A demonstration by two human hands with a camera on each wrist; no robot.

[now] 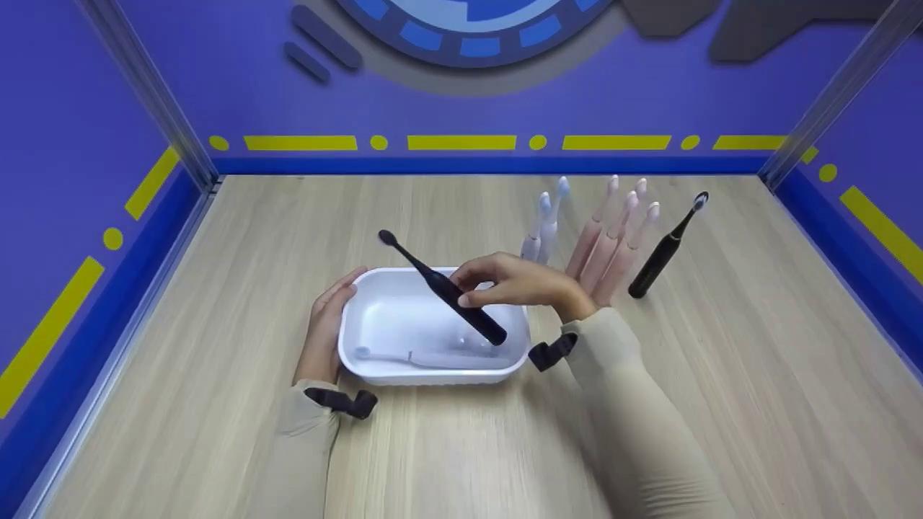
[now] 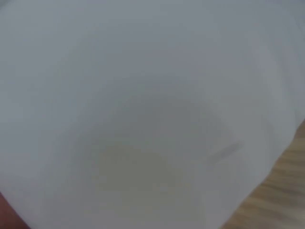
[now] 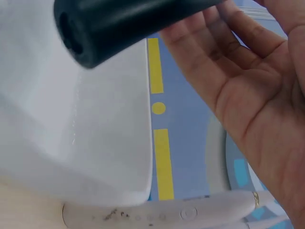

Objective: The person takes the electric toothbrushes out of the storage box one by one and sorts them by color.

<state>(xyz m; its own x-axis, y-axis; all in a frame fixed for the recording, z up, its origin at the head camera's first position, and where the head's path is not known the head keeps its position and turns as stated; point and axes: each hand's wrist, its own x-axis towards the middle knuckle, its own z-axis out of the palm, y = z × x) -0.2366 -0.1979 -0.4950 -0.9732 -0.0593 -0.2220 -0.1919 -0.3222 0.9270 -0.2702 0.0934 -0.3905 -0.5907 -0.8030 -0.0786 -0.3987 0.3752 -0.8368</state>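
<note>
A black electric toothbrush [image 1: 447,288] is pinched between thumb and fingers of my right hand [image 1: 515,281], slanting over the white plastic tub [image 1: 368,277] with its head up to the left. The right wrist view shows its round base [image 3: 71,36] beside the tub's wall. Inside the tub, a white electric toothbrush [image 1: 447,360] lies along the near side. My left hand [image 1: 328,317] rests along the tub's left side, its fingers straight against the outer wall near the rim. The tub's pale surface fills most of the left wrist view.
Right of the tub stand two white toothbrushes [image 1: 549,234], several pink toothbrushes [image 1: 606,249] in a cluster, and another black toothbrush [image 1: 655,267]. Blue-purple panels [image 1: 461,108] with yellow markings border the wooden table [image 1: 252,252] at the back and sides.
</note>
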